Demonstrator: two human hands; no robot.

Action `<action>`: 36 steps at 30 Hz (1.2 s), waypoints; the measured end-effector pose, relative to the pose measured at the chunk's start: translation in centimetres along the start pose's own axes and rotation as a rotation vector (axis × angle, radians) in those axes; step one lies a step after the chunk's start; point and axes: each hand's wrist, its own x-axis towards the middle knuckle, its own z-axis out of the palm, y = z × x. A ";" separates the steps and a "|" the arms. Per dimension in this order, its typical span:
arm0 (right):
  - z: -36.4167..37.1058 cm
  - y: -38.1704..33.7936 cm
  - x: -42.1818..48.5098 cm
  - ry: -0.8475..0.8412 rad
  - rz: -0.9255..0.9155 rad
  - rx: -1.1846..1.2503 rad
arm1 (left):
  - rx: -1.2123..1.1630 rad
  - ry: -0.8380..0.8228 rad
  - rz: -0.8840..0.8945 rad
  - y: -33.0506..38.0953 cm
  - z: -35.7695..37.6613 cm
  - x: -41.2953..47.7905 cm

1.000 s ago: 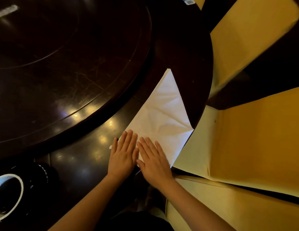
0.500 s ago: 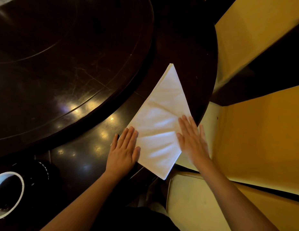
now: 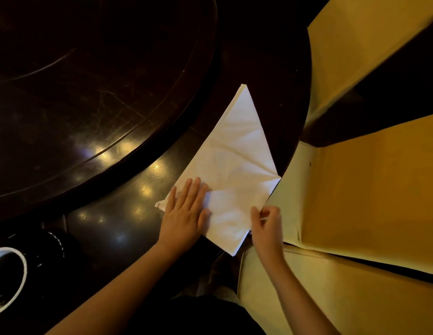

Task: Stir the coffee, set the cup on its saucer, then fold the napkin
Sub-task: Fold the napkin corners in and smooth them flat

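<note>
A white napkin (image 3: 237, 170) lies folded into a long pointed shape on the dark table (image 3: 119, 228), its right corner at the table's edge. My left hand (image 3: 186, 213) presses flat on the napkin's lower left part, fingers spread. My right hand (image 3: 267, 222) pinches the napkin's right edge near the lower corner between thumb and fingers. A dark cup with a white rim (image 3: 10, 279) holding dark coffee stands at the far lower left on a dark saucer (image 3: 51, 250); the frame cuts it off.
A large dark round turntable (image 3: 90, 81) fills the upper left of the table. Yellow-covered chairs (image 3: 370, 189) stand close along the right side, one (image 3: 295, 298) just beneath my right arm.
My right hand slid from the napkin's middle to its right side, then came down and pinched the right edge. My left hand stayed flat on the napkin.
</note>
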 end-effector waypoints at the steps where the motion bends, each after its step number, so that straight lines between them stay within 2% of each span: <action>1: 0.6 0.4 -0.9 -0.051 0.062 0.032 | 0.009 -0.008 0.061 0.4 0.0 0.3; 4: 1.1 1.2 -2.5 -0.252 0.229 0.141 | 0.038 -0.059 0.189 1.0 0.7 1.0; 8: 0.7 1.6 -3.7 -0.509 0.311 0.264 | 0.061 -0.091 0.190 0.8 1.5 1.2; 17: -0.9 2.4 -4.7 -0.587 0.349 0.492 | 0.049 -0.133 0.176 1.0 1.1 1.0; 23: -2.0 2.6 -3.5 -0.681 0.361 0.345 | 0.037 -0.129 0.163 1.6 1.4 -0.1; 24: -2.3 2.6 -2.9 -0.648 0.371 0.314 | 0.039 -0.132 0.160 1.7 1.4 -0.2; 26: -3.0 2.5 -1.5 -0.395 0.241 0.148 | 0.042 -0.128 0.157 1.9 1.3 -0.3; 28: -3.5 1.0 0.0 0.017 -0.040 -0.098 | 0.042 -0.125 0.153 1.9 1.2 -0.3; 29: -3.3 0.0 0.9 0.144 -0.206 -0.199 | 0.042 -0.125 0.149 1.9 1.1 -0.3; 30: -2.9 -1.1 1.8 0.153 -0.368 -0.291 | 0.043 -0.125 0.147 2.0 1.0 -0.2; 33: 0.1 -2.5 4.1 -0.212 -0.714 -0.691 | 0.051 -0.122 0.153 2.1 0.8 -0.2; 34: 0.7 -2.1 4.8 -0.272 -0.793 -0.819 | 0.055 -0.122 0.155 2.0 0.8 -0.2; 36: 0.5 -1.2 6.7 -0.261 -0.845 -0.969 | 0.058 -0.121 0.159 2.0 0.8 -0.2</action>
